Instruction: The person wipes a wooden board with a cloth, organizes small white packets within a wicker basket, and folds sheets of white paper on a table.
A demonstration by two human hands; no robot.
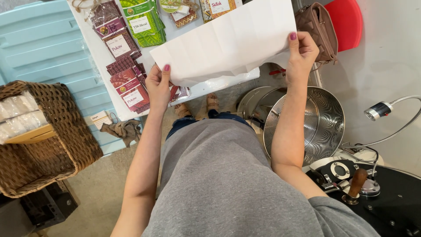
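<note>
Grey cotton fabric of the person's shirt (228, 184) filled the lower view, and both forearms rose from it. At the left stood a brown woven wicker basket (76, 145), holding a pale wooden board and clear-wrapped white bundles (19, 116). At the right a round perforated steel drum (322, 120) lay tilted, its inside bare, beside a black machine top with a wooden-knobbed lever (356, 182). A tan leather handbag (316, 26) rested against a red plastic seat (346, 19).

On the white tabletop (103, 61) lay flat patterned pouches: maroon packets with white rectangular labels (125, 77) toward the left edge, green packets with white labels (144, 22) farther back, and an orange-brown packet (219, 8) at the far edge.

Above the table's near edge hung a large creased white paper sheet (228, 41). The left hand (158, 85) pinched its lower left corner, thumb on top. The right hand (301, 52) clamped its right edge, fingers curled behind, wrist bent upward.
</note>
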